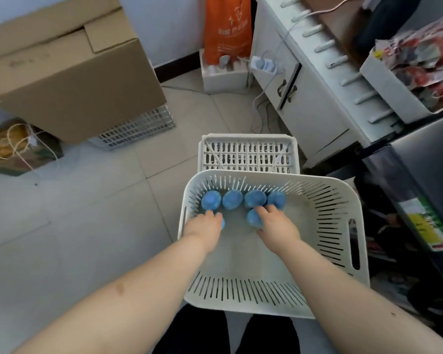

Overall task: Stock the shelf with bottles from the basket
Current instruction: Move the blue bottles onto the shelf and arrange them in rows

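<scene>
A white slotted basket [335,254] stands on the floor below me. Several blue-capped bottles [232,199] stand upright in a row along its far wall. My left hand [204,226] reaches into the basket's left side and closes over a blue-capped bottle, of which only a sliver of cap [223,223] shows. My right hand [275,224] grips another blue-capped bottle [253,217] just in front of the row. The dark shelf unit [417,162] stands to the right.
A second white crate [248,153] sits just beyond the basket. A white cabinet [304,98] with cables runs along the right. A large cardboard box [67,70] sits on a crate at the left. An orange bag [226,26] leans at the back wall.
</scene>
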Available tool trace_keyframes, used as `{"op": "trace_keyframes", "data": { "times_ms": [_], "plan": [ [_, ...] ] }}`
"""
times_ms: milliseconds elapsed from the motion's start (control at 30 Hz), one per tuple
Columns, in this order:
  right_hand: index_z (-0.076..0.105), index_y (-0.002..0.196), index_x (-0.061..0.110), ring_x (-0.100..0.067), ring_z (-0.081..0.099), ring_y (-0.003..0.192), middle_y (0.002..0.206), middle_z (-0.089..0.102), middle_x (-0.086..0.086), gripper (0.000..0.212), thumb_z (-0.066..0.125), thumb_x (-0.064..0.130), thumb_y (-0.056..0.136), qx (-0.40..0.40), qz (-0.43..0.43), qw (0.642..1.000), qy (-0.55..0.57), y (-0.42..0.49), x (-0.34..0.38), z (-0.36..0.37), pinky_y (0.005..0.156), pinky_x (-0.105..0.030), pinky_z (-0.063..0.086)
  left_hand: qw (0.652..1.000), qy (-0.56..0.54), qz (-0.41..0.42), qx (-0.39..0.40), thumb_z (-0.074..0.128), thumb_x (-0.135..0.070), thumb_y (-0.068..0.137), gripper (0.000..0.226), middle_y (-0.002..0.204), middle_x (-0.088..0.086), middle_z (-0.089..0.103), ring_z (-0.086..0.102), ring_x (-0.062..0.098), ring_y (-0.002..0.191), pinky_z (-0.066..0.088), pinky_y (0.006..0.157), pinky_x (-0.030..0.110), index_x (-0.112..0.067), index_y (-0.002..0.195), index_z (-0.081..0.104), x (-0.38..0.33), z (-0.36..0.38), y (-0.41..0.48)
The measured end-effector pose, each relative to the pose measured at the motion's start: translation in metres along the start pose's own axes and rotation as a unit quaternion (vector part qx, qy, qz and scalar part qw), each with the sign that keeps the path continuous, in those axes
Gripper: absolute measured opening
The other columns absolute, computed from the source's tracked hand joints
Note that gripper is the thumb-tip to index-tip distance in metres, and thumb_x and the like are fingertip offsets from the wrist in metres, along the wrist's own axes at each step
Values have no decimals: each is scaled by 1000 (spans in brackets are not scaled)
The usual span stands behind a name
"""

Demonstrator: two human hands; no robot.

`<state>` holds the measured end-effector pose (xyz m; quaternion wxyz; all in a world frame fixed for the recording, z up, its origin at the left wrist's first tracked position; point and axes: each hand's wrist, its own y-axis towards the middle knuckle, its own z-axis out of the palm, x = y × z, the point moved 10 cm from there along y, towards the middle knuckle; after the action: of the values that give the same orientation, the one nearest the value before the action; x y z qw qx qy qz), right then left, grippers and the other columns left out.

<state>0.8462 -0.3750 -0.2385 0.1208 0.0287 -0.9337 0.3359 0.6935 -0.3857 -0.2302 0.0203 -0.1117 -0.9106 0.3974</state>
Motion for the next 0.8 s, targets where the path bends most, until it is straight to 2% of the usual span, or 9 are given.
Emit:
{"op": "trace_keyframes", "data": {
  "times_ms": [167,300,367,467,600,700,800],
  "plan": [
    [40,131,18,-29,46,116,125,49,-7,47,57,17,88,-40,-19,998,-32,12,-1,8,76,-39,46,1000,-21,-14,-16,44,-5,91,38,124,18,49,56,38,109,45,83,43,-10,128,40,4,7,19],
    [45,126,14,-30,50,110,118,54,-8,40,56,15,87,-84,-25,996,-30,11,-2,6,65,-35,37,999,-42,-19,-14,52,-18,91,29,120,15,53,57,37,106,45,82,40,-12,119,46,5,9,23],
    [47,121,14,-30,52,107,116,55,-8,36,58,20,86,-87,-16,996,-6,8,-7,5,66,-32,34,997,-67,-26,-12,58,-27,87,29,117,11,57,58,34,106,45,83,38,-15,112,50,7,10,21],
    [49,109,15,-31,56,100,113,57,-6,35,64,27,81,-77,31,991,103,-3,-25,4,67,-31,38,985,-165,-52,-18,65,-38,79,40,115,5,61,59,28,107,46,86,33,-19,113,55,12,11,12],
    [49,103,22,-21,58,87,98,59,2,37,72,25,74,-106,85,955,263,-37,-47,-14,68,-29,41,957,-283,-58,-39,77,-38,69,55,117,-2,63,59,21,106,43,85,26,-26,120,57,18,0,-1],
    [49,100,25,-15,57,81,90,59,7,41,77,20,71,-142,92,911,376,-68,-54,-40,66,-29,45,933,-355,-27,-59,80,-35,64,48,106,-6,65,61,18,98,47,85,28,-28,108,62,12,-25,-15],
    [50,102,22,-9,59,84,94,60,9,43,78,12,72,-173,82,856,480,-96,-54,-69,67,-19,46,882,-467,7,-72,77,-34,52,46,95,-4,68,62,15,85,51,84,35,-27,95,65,7,-56,-32]
  ]
}}
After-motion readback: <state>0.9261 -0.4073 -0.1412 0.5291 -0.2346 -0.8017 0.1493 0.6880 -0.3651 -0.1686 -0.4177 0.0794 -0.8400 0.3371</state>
